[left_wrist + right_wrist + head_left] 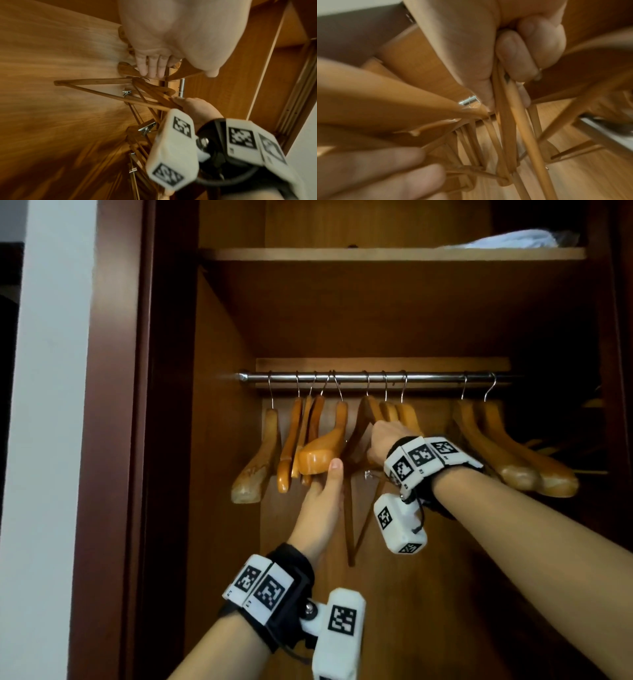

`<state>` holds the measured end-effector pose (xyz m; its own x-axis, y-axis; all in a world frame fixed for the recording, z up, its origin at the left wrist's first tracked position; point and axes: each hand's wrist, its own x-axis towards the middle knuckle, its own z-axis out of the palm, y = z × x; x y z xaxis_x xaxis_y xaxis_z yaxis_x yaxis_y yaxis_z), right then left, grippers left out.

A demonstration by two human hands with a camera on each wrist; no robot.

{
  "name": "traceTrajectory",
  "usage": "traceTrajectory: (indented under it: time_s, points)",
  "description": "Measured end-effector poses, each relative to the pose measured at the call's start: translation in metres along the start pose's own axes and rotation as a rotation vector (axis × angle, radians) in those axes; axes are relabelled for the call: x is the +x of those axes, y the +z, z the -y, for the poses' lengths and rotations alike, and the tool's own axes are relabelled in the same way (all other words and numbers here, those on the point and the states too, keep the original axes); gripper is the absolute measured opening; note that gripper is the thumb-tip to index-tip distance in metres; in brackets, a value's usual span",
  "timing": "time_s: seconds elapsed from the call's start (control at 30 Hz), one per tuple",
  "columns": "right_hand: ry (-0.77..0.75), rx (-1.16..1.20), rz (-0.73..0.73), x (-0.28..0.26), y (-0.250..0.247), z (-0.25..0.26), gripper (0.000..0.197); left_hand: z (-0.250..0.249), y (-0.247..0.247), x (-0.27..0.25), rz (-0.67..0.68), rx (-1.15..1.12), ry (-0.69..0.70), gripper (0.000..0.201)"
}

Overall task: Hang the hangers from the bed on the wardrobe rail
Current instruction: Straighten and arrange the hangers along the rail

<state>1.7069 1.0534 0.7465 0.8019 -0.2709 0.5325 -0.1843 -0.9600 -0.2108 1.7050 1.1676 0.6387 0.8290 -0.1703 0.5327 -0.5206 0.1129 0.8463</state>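
Right hand: the right hand (385, 440) is closed round the shoulder of a dark brown wooden hanger (359, 436); in the right wrist view its curled fingers (517, 56) clamp the thin wooden bars against the palm.
Left hand: the left hand (320, 501) reaches up with straight fingers, thumb tip touching the blunt end of a light orange wooden hanger (318, 455); the fingers (150, 65) lie flat against hanger wood and grip nothing.
Held hanger: its hook is over the shiny metal wardrobe rail (376, 377), its lower bar angling down between the two wrists.
Left of the held hanger: five pale wooden hangers (270, 446) on the rail, bunched and tilted.
Right of the held hanger: two hangers just beside it, then a pair of broad-shouldered wooden hangers (507, 453) further along.
Above the rail: a wooden shelf (376, 254) with a white folded bundle (496, 240) at its right end.
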Motion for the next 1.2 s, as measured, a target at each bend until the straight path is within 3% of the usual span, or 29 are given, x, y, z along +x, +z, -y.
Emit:
traceTrajectory:
  time_s: [0.1, 0.2, 0.47, 0.7, 0.87, 0.97, 1.1, 1.2]
  points:
    - [-0.004, -0.004, -0.062, -0.013, -0.005, -0.014, 0.027, 0.005, 0.000, -0.002, 0.002, 0.000, 0.009, 0.076]
    - [-0.009, 0.014, -0.083, -0.033, -0.014, -0.031, 0.014, 0.014, 0.001, -0.005, -0.004, 0.022, -0.016, 0.068]
    - [-0.062, -0.007, -0.080, -0.114, -0.033, -0.079, 0.023, 0.053, 0.005, -0.028, 0.024, 0.112, -0.194, 0.069]
    - [-0.091, 0.076, 0.030, -0.185, -0.038, -0.122, 0.016, 0.090, 0.018, -0.052, 0.104, 0.185, -0.346, 0.068]
    - [-0.106, 0.196, 0.104, -0.199, -0.026, -0.141, 0.012, 0.106, 0.026, -0.066, 0.250, 0.155, -0.381, 0.075]
    - [-0.123, 0.241, 0.134, -0.199, -0.017, -0.151, 0.013, 0.118, 0.017, -0.071, 0.266, 0.119, -0.419, 0.080]
    - [-0.101, 0.363, 0.222, -0.192, 0.000, -0.163, 0.014, 0.134, -0.007, -0.077, 0.245, 0.060, -0.431, 0.055]
    - [-0.106, 0.283, 0.242, -0.184, 0.018, -0.169, 0.017, 0.140, -0.018, -0.084, 0.212, 0.067, -0.414, 0.038]
